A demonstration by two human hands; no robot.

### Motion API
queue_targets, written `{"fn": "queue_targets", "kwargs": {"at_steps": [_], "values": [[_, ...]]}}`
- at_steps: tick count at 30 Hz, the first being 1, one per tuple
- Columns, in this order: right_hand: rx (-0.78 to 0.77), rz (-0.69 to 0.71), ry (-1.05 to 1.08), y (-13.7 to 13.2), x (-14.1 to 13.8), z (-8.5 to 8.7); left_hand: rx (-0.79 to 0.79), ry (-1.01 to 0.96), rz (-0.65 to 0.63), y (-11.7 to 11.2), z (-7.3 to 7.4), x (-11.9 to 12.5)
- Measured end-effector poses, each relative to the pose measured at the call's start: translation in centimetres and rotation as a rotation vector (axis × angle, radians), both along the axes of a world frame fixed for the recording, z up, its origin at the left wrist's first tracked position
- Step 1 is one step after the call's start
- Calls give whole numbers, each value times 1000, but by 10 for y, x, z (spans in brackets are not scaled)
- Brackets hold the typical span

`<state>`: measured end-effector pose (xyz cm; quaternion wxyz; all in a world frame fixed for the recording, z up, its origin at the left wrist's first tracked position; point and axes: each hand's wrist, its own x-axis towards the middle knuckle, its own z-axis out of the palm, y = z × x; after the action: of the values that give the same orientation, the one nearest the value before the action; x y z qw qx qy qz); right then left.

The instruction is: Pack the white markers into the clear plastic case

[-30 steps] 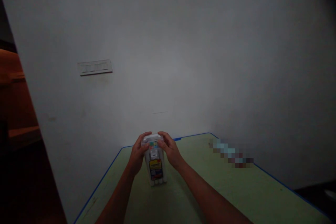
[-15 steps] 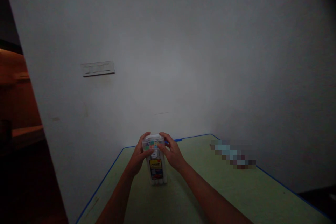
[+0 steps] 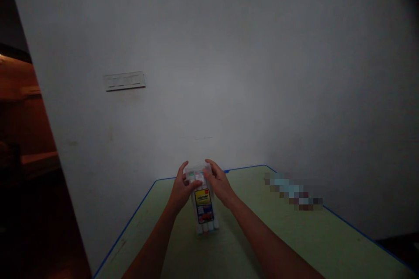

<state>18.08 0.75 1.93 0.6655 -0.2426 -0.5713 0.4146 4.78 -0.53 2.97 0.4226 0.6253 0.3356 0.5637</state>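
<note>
A clear plastic case of markers [image 3: 204, 205] with a yellow and dark label is held between my two hands over the green table [image 3: 255, 222]. White marker barrels show through its wall, with coloured ends at the bottom. My left hand [image 3: 182, 186] grips the upper left side, its thumb across the front near the top. My right hand [image 3: 220, 184] is closed around the upper right side, fingers bent over the top edge. The case leans slightly; whether its base touches the table I cannot tell.
Along the table's right side lies a pixelated, blurred item [image 3: 293, 189]. A pale wall [image 3: 229, 74] rises behind the table's blue edge. On it, at the left, is a switch panel [image 3: 125, 81]. Beyond the wall's left end is a dark opening with orange light.
The case has shifted a little right and tilted, its bottom now towards me and its front label facing up more. Both hands have moved with it, still gripping the top.
</note>
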Motion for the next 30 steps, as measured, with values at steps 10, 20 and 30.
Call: {"fn": "queue_targets", "kwargs": {"at_steps": [10,20,30], "values": [[-58,103,30,-3,6,1,63,16,-75,-3,2,-2],[64,56,2,-1,6,-1,165,76,-66,-2,1,-6],[70,59,63,-5,4,-2,117,157,-131,-2,-1,-11]]}}
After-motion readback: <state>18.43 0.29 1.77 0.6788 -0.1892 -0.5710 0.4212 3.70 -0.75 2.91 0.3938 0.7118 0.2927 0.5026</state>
